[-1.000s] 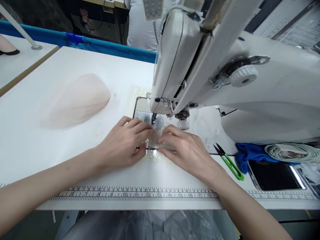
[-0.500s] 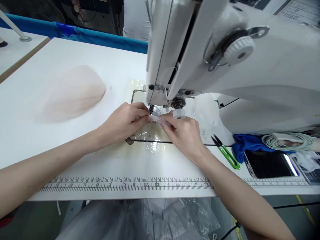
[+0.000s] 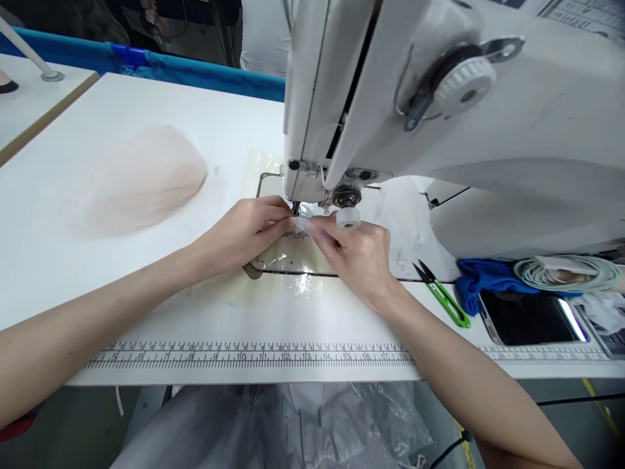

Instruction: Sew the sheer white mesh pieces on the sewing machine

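Sheer strip held between two hands at the sewing machine [image 3: 312, 98]
The sheer white strip [image 3: 301, 223] spans the gap between the person's hands, just in front of the presser foot [image 3: 295, 208]; the left hand [image 3: 247, 231] pinches its left end between thumb and fingertips, while the right hand [image 3: 360, 255], fingers curled under, grips the other end, which runs in beside the thumb.
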`<state>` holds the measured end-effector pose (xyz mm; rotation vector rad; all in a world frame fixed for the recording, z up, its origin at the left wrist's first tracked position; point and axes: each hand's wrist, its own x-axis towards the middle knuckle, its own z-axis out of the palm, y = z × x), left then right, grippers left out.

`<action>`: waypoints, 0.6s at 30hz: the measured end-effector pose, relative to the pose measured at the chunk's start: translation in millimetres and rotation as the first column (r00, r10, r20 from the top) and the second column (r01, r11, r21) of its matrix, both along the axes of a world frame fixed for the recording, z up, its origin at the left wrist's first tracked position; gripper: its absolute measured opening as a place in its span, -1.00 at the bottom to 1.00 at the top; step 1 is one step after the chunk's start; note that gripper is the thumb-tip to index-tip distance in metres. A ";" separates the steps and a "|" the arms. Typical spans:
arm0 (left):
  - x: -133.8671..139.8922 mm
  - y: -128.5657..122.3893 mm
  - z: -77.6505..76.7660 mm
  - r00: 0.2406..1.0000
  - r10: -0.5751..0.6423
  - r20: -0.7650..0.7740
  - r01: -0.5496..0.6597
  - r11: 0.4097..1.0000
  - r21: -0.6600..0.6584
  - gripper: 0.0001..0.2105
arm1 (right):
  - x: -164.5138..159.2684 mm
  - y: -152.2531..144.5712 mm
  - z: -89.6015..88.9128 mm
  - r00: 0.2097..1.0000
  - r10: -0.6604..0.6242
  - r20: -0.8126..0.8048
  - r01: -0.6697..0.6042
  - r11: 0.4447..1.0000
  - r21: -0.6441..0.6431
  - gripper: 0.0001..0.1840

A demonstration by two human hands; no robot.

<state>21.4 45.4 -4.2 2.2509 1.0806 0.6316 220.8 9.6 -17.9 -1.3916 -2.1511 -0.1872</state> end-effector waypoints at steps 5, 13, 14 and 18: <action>-3.6 7.4 -2.0 0.997 -0.073 -0.010 0.073 0.997 0.003 -0.69 | -2.4 -0.7 -4.1 0.999 0.013 -0.037 -0.014 1.000 -0.022 -0.50; -12.0 -5.7 -13.0 0.962 -0.180 -0.205 0.256 0.856 0.448 -0.74 | 2.3 -7.2 -4.3 0.985 0.169 0.014 -0.169 0.985 -0.024 -0.72; -12.4 -10.6 -14.6 0.955 -0.151 -0.255 0.269 0.802 0.534 -0.78 | 3.2 -8.5 -2.9 0.979 0.193 0.061 -0.193 0.981 -0.007 -0.74; -13.2 -28.6 -17.1 0.923 0.017 -0.384 0.287 0.634 0.718 -0.79 | 4.6 -11.3 0.8 0.951 0.225 0.213 -0.245 0.967 0.071 -0.80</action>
